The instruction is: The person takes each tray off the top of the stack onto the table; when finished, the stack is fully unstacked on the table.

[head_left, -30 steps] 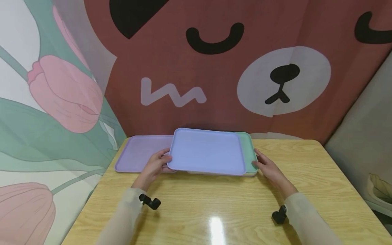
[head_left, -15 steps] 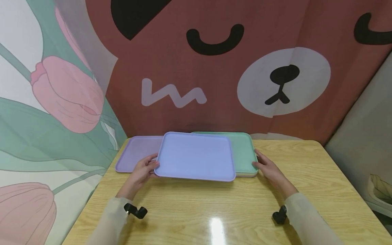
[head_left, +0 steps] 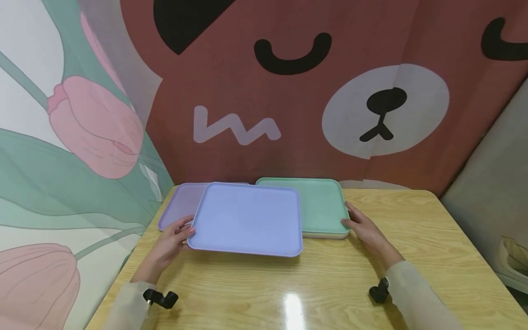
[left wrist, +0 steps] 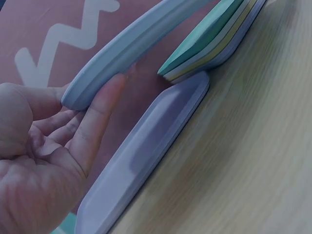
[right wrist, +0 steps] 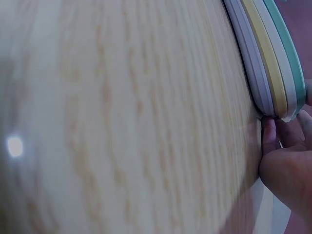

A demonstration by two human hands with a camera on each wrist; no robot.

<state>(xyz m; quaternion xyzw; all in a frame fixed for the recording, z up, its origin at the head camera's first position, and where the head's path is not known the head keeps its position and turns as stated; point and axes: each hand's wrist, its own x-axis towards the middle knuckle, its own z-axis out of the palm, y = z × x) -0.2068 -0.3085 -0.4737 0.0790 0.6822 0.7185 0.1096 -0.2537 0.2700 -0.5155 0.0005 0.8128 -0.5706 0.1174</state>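
Note:
A light blue tray (head_left: 247, 220) hangs raised and slightly tilted, its left end pinched between the thumb and fingers of my left hand (head_left: 167, 247). Under and behind it, a purple tray (head_left: 181, 201) lies flat on the table; the blue one hides much of it. To the right stands a stack of trays with a green tray (head_left: 323, 206) on top. Its white, yellow (right wrist: 265, 48) and lilac layers show in the right wrist view. My right hand (head_left: 367, 233) holds the stack's right end, thumb at the green rim, curled fingers against the lower edges.
The wood-grain table (head_left: 247, 284) reaches back to a printed curtain (head_left: 297, 151) with a bear face. A tulip-patterned cloth (head_left: 95, 128) hangs along the left. Past the table's right edge is a pale container (head_left: 513, 254).
My left hand has carried the blue tray left and toward me, off the green tray's top and over the purple one. The right hand has stayed at the stack's right end.

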